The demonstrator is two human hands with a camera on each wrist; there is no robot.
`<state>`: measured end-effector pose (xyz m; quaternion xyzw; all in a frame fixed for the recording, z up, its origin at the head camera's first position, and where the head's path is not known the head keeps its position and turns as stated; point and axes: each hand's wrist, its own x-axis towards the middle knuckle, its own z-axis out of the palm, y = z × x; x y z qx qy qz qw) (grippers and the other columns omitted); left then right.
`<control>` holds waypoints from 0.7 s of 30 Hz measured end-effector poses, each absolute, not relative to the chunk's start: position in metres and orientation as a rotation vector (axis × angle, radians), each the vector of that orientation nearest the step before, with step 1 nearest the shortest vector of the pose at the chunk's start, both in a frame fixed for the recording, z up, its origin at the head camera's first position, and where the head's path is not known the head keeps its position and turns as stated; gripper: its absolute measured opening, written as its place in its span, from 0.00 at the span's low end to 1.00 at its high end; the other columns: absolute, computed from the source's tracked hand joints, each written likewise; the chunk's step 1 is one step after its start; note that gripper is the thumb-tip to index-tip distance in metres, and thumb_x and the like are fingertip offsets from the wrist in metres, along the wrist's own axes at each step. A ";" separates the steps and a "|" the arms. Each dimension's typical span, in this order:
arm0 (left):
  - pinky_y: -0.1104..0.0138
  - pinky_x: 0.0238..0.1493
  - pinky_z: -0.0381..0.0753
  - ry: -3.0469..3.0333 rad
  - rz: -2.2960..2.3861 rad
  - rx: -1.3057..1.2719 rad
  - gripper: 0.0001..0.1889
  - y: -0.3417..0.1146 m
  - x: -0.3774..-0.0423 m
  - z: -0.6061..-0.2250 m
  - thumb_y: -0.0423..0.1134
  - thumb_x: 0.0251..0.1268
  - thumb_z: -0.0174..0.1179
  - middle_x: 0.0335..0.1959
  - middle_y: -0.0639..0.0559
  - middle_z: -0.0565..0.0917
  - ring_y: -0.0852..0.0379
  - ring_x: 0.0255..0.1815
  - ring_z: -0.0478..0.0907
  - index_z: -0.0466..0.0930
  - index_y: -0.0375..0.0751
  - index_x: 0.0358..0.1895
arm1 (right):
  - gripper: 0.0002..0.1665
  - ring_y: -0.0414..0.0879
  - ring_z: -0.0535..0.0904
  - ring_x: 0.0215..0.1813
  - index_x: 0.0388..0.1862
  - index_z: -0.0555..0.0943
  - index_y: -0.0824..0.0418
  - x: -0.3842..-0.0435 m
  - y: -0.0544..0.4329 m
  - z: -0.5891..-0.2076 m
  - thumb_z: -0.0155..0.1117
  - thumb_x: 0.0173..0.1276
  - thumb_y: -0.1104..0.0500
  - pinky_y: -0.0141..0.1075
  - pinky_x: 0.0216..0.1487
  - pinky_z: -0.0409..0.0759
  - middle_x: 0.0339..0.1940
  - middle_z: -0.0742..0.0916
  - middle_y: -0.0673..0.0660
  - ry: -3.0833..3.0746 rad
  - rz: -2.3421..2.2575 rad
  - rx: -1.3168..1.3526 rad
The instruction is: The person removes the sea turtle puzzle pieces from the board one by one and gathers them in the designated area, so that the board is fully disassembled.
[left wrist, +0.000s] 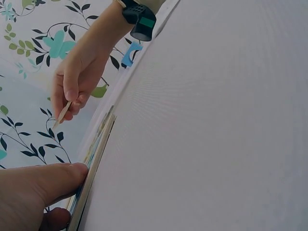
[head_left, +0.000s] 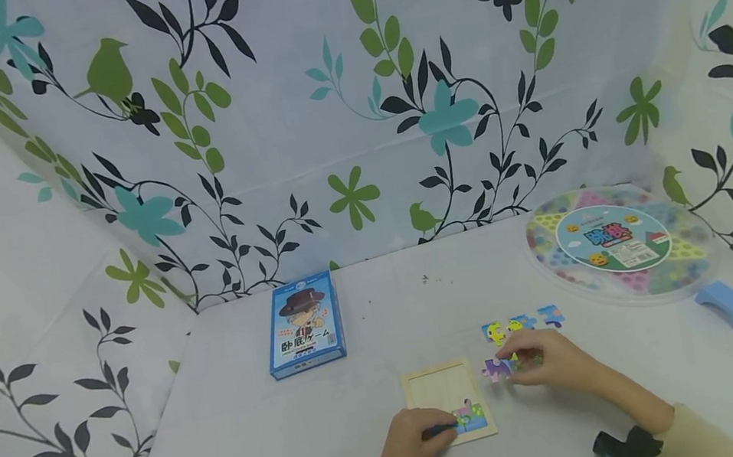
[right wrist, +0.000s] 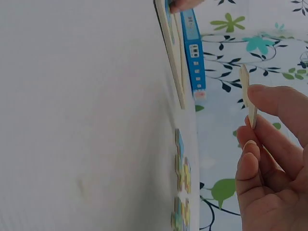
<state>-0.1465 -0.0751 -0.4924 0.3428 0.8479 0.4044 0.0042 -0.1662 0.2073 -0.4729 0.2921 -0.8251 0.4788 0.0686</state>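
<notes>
A pale wooden puzzle tray [head_left: 436, 385] lies on the table, with a few joined jigsaw pieces [head_left: 471, 419] in its lower right corner. My left hand [head_left: 412, 442] rests on the tray's lower left part, fingertips beside those pieces. In the left wrist view its extended finger [left wrist: 62, 178] touches the tray near the edge. My right hand [head_left: 558, 361] pinches a purple jigsaw piece [head_left: 496, 370] between thumb and fingers, just right of the tray. Edge-on, the thin piece [right wrist: 248, 94] is held above the table in the right wrist view.
Loose jigsaw pieces [head_left: 521, 322] lie beyond the right hand. A blue card-game box [head_left: 305, 325] stands back left. At the back right are a round Chinese checkers set [head_left: 618, 241] and a blue plastic object [head_left: 731, 305]. Patterned cloth [head_left: 337, 109] hangs behind.
</notes>
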 end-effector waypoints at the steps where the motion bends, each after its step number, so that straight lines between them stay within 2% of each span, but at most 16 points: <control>1: 0.71 0.40 0.73 2.652 1.272 1.070 0.06 -0.075 -0.146 -0.492 0.37 0.52 0.63 0.34 0.60 0.83 0.66 0.38 0.77 0.84 0.44 0.34 | 0.14 0.43 0.71 0.28 0.38 0.82 0.61 -0.164 0.211 -0.468 0.70 0.49 0.63 0.32 0.27 0.72 0.32 0.81 0.48 -2.481 1.448 0.879; 7: 0.72 0.39 0.73 2.654 1.303 1.078 0.05 -0.075 -0.146 -0.495 0.36 0.51 0.64 0.34 0.59 0.83 0.65 0.37 0.77 0.84 0.44 0.33 | 0.15 0.45 0.71 0.27 0.38 0.80 0.66 -0.161 0.239 -0.458 0.70 0.49 0.68 0.32 0.25 0.71 0.29 0.81 0.54 -2.451 1.436 0.873; 11: 0.72 0.38 0.73 2.671 1.319 1.108 0.05 -0.076 -0.146 -0.498 0.37 0.51 0.64 0.33 0.59 0.83 0.66 0.37 0.77 0.84 0.44 0.33 | 0.16 0.43 0.69 0.26 0.40 0.80 0.67 -0.160 0.258 -0.457 0.69 0.49 0.69 0.31 0.25 0.69 0.25 0.78 0.53 -2.445 1.429 0.842; 15: 0.72 0.37 0.73 2.678 1.323 1.136 0.05 -0.077 -0.147 -0.499 0.37 0.50 0.64 0.33 0.60 0.83 0.66 0.37 0.77 0.84 0.44 0.33 | 0.17 0.42 0.68 0.26 0.41 0.80 0.67 -0.160 0.274 -0.459 0.69 0.49 0.68 0.31 0.24 0.68 0.24 0.76 0.48 -2.467 1.399 0.816; 21: 0.76 0.29 0.71 2.695 1.296 1.157 0.05 -0.077 -0.148 -0.498 0.37 0.51 0.64 0.33 0.60 0.83 0.71 0.30 0.74 0.84 0.45 0.33 | 0.15 0.39 0.68 0.26 0.40 0.80 0.66 -0.165 0.295 -0.472 0.68 0.51 0.68 0.31 0.23 0.67 0.25 0.78 0.46 -2.527 1.361 0.805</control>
